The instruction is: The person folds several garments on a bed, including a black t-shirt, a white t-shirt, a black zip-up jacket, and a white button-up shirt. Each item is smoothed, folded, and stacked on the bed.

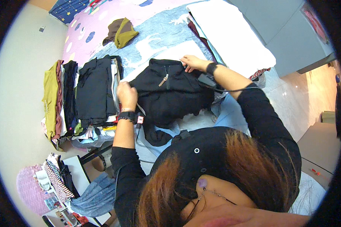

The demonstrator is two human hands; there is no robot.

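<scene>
A black pullover (173, 96) with a stand collar and a short front zip with a tan pull (163, 81) lies spread before me, its lower edge hanging over the bed's near side. My left hand (127, 95) is curled around its left shoulder or sleeve edge. At the other shoulder, beside the collar, my right hand (196, 63) pinches the fabric between thumb and fingers. One black sleeve (157, 137) dangles near my body. Beneath the pullover is a white folded cloth (191, 49). Both wrists wear black bands with cables.
Stacks of folded clothes, including black garments (93, 90) and an olive one (51, 99), stand to the left. A large white folded quilt (236, 34) lies at right. A brown and olive garment (120, 32) rests farther back. Lower left, clothes cover a white table (76, 170).
</scene>
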